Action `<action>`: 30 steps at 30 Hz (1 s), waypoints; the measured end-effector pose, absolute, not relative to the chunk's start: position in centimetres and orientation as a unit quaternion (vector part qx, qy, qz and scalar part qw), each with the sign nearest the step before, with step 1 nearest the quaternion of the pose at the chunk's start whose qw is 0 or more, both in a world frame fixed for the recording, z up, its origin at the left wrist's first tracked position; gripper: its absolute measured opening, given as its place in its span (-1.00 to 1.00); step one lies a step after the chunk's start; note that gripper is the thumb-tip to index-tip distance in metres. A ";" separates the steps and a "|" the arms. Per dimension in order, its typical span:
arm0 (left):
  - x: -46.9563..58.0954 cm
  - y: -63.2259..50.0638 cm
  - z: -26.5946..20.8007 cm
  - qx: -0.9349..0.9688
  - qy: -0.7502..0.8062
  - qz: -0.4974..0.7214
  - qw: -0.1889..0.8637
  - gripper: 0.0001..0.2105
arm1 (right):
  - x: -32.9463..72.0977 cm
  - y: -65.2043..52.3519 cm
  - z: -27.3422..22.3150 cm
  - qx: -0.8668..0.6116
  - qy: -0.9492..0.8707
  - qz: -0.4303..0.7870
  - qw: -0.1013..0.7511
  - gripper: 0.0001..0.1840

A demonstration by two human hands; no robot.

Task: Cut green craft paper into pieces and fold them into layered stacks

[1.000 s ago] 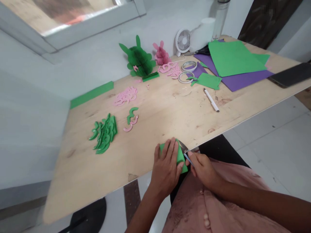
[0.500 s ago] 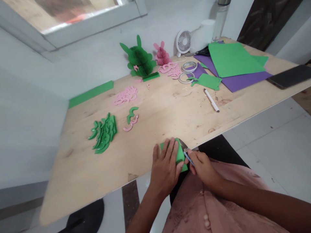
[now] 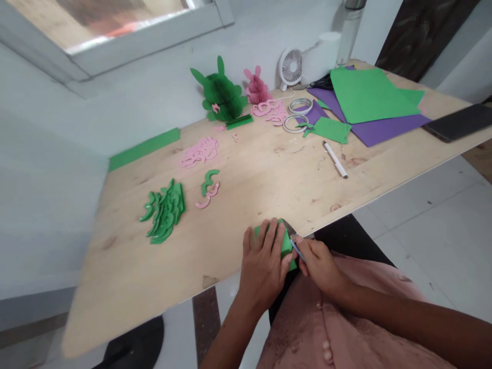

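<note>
My left hand [image 3: 265,256] lies with fingers stretched flat over a folded piece of green paper [image 3: 286,247] at the table's front edge, pressing it down. Part of the paper sticks out past the edge, below my thumb. My right hand [image 3: 317,259] is closed round a slim tool with a light-blue handle [image 3: 297,249], held against the paper's right side. A dark, blade-like metal piece [image 3: 289,227] runs along that side, beyond my fingertips. Whether it belongs to the blue-handled tool I cannot tell.
Green cut-outs [image 3: 167,212] and pink cut-outs [image 3: 200,152] lie on the left. Green and pink paper rabbits [image 3: 223,95] stand by the wall near a small fan [image 3: 291,67]. Tape rolls [image 3: 295,124], a white marker [image 3: 335,160], green sheets [image 3: 372,95] and a phone [image 3: 461,123] are farther right.
Almost nothing differs. My left hand has shifted very slightly to the right on the green paper; my right hand and the tool stay in nearly the same place.
</note>
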State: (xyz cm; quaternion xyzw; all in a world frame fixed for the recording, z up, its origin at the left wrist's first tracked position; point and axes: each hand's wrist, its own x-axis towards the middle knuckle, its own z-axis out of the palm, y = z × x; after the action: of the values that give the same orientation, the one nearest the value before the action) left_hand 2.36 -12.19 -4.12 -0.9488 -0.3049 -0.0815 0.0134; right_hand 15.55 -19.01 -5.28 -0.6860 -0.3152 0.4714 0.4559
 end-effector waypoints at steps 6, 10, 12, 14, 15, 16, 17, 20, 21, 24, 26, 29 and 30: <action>2.4 -12.0 -4.5 -0.953 -0.291 -0.086 0.010 -0.48 | 15.5 -19.0 -5.4 -0.683 -0.302 0.472 0.468 -0.44; 2.5 -12.0 -4.5 -0.952 -0.294 -0.083 0.010 -0.48 | 15.5 -19.0 -5.4 -0.686 -0.300 0.473 0.464 -0.42; 2.5 -12.0 -4.6 -0.951 -0.297 -0.084 0.010 -0.48 | 15.5 -19.0 -5.3 -0.686 -0.298 0.475 0.463 -0.42; 2.5 -12.1 -4.6 -0.950 -0.300 -0.082 0.010 -0.48 | 15.5 -19.0 -5.3 -0.683 -0.299 0.476 0.466 -0.42; 2.5 -12.1 -4.7 -0.950 -0.301 -0.080 0.011 -0.48 | 15.5 -19.0 -5.3 -0.681 -0.299 0.476 0.468 -0.41; 2.5 -12.1 -4.7 -0.951 -0.300 -0.078 0.011 -0.49 | 15.5 -19.1 -5.3 -0.681 -0.298 0.476 0.470 -0.41; 2.5 -12.1 -4.7 -0.951 -0.300 -0.077 0.013 -0.49 | 15.5 -19.1 -5.3 -0.682 -0.297 0.475 0.470 -0.41; 2.5 -12.1 -4.8 -0.951 -0.300 -0.078 0.017 -0.48 | 15.5 -19.1 -5.3 -0.684 -0.297 0.476 0.467 -0.42; 2.5 -12.1 -4.8 -0.950 -0.300 -0.079 0.018 -0.48 | 15.5 -19.1 -5.2 -0.683 -0.299 0.476 0.467 -0.43; 2.6 -12.1 -4.7 -0.950 -0.301 -0.074 0.024 -0.48 | 15.5 -19.0 -5.2 -0.682 -0.308 0.470 0.468 -0.44; 2.6 -12.1 -4.6 -0.950 -0.302 -0.071 0.027 -0.49 | 15.5 -19.0 -5.2 -0.683 -0.311 0.466 0.469 -0.43; 2.6 -12.1 -4.6 -0.951 -0.300 -0.072 0.029 -0.48 | 15.6 -19.2 -5.4 -0.684 -0.306 0.463 0.474 -0.41; 2.6 -12.1 -4.6 -0.951 -0.299 -0.072 0.030 -0.47 | 15.6 -19.2 -5.4 -0.685 -0.303 0.462 0.475 -0.40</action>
State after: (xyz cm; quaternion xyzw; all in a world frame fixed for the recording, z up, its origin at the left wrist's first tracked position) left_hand 2.59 -12.12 -4.64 -0.9511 -0.2986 -0.0725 0.0298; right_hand 15.61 -19.21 -5.44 -0.6851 -0.3025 0.4619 0.4752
